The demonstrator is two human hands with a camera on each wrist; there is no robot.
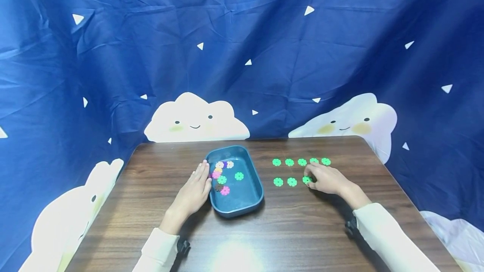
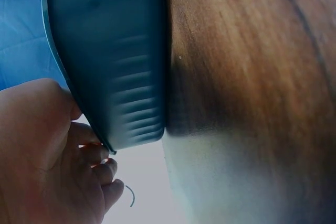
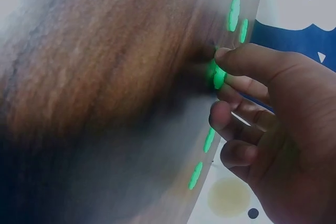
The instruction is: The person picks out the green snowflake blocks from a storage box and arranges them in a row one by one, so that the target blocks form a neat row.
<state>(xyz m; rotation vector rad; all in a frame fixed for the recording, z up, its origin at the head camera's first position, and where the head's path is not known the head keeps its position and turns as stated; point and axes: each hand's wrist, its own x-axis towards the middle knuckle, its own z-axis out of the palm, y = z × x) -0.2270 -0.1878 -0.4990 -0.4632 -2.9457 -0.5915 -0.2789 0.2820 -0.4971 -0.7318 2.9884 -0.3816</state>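
Observation:
A blue-green plastic tray (image 1: 236, 212) stands on the table with several flower-shaped discs inside, among them a green one (image 1: 239, 176) and a pink one (image 1: 224, 190). My left hand (image 1: 193, 188) rests along the tray's left side, fingers extended. The left wrist view shows its fingertips touching the rim of the tray (image 2: 115, 66). To the right of the tray, my right hand (image 1: 326, 178) pinches a green flower-shaped disc (image 3: 219, 75) between thumb and fingers, at the table surface. This disc (image 1: 306, 179) is at the right end of the nearer row.
A farther row of several green discs (image 1: 289, 162) lies behind, partly covered by my right hand. Two more green discs (image 1: 292, 182) lie left of that hand. Around the brown wooden table (image 1: 302, 230) hangs a blue curtain (image 1: 264, 32) with clouds.

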